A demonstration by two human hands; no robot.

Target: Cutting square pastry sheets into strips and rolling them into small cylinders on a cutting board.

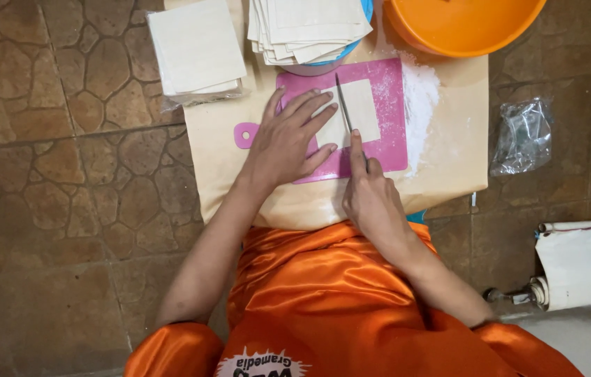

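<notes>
From the head camera, the left hand (287, 139) lies flat, fingers spread, pressing a pale square pastry sheet (351, 112) onto a pink plastic cutting board (389, 150) (dusted with flour). The right hand (372, 199) is closed around a thin metal knife (344, 108), its blade standing across the sheet. A stack of pale square sheets (309, 28) sits behind the board, on the paper-covered surface (449, 160).
</notes>
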